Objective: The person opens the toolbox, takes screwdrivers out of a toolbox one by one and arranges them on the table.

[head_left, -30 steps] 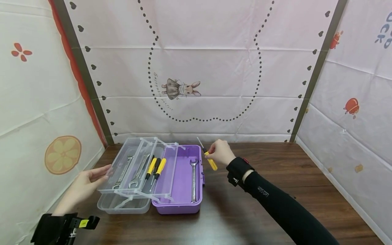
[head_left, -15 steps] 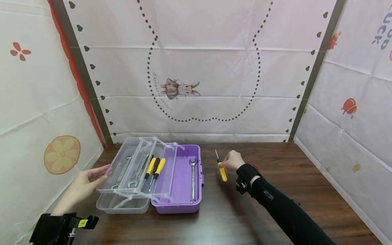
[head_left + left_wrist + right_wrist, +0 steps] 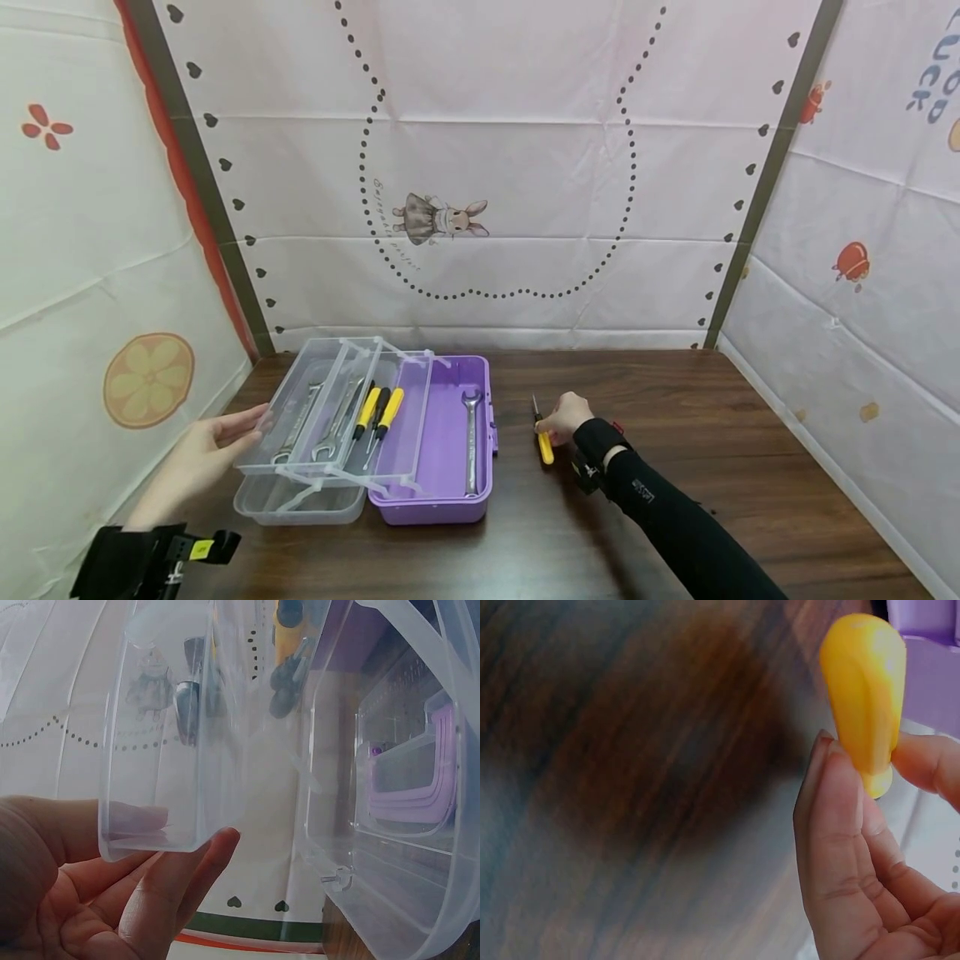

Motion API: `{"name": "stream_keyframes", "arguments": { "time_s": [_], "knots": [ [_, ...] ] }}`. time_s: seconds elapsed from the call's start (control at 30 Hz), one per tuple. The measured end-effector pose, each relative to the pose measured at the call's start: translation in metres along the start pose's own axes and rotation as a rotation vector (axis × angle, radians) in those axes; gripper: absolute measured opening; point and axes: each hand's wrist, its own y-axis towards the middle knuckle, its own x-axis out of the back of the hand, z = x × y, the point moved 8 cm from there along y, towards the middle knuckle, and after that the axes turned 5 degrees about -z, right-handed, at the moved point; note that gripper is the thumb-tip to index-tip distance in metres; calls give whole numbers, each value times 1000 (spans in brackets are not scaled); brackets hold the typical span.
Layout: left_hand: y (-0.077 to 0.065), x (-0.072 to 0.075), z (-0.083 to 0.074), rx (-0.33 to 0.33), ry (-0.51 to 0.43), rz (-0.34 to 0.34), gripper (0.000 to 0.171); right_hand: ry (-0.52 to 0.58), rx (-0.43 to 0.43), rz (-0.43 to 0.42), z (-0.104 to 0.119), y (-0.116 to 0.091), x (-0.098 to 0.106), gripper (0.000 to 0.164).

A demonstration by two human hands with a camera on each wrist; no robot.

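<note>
My left hand (image 3: 206, 450) pinches the left edge of a clear plastic tray (image 3: 262, 458), thumb inside its wall and fingers beneath, as the left wrist view shows. Wrenches (image 3: 298, 422) and several yellow-and-black screwdrivers (image 3: 367, 411) lie in the tray. It overhangs the left part of an open purple toolbox (image 3: 442, 433), where one wrench (image 3: 471, 442) lies along the right side. Right of the box, my right hand (image 3: 567, 419) pinches a screwdriver (image 3: 862, 682) by its yellow handle, low over the table, its tip pointing to the back.
A clear lid (image 3: 300, 510) lies open under the tray, left of the purple box. The brown wood table (image 3: 630, 533) is bounded by white printed cloth walls (image 3: 525, 208) at the back and both sides.
My right hand has carried the screwdriver rightward away from the purple box and lowered it toward the table. The left hand and the tray have stayed in place.
</note>
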Motion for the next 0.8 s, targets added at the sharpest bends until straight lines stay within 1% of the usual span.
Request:
{"name": "stream_keyframes", "arguments": {
  "time_s": [0.23,0.4,0.53,0.57,0.67,0.77,0.8],
  "knots": [
    [-1,0,1,-35,-60,-16,48,-36,12,-2,5,-7,-4,23],
    [-1,-1,3,-21,-56,-8,49,-65,12,-15,3,-3,-7,20],
    [0,0,1,-33,-43,-17,47,-141,25,-19,2,2,-10,20],
    [0,0,0,-36,-40,-19,47,-170,54,-20,3,3,-11,21],
    [-1,0,0,-31,-33,-13,48,-258,93,-24,9,-1,-11,23],
    [-1,0,0,-24,-31,-7,48,-290,110,-32,14,-6,-10,24],
    [0,0,0,-23,-28,-6,48,-288,91,-34,15,-8,-8,23]
  ]
}}
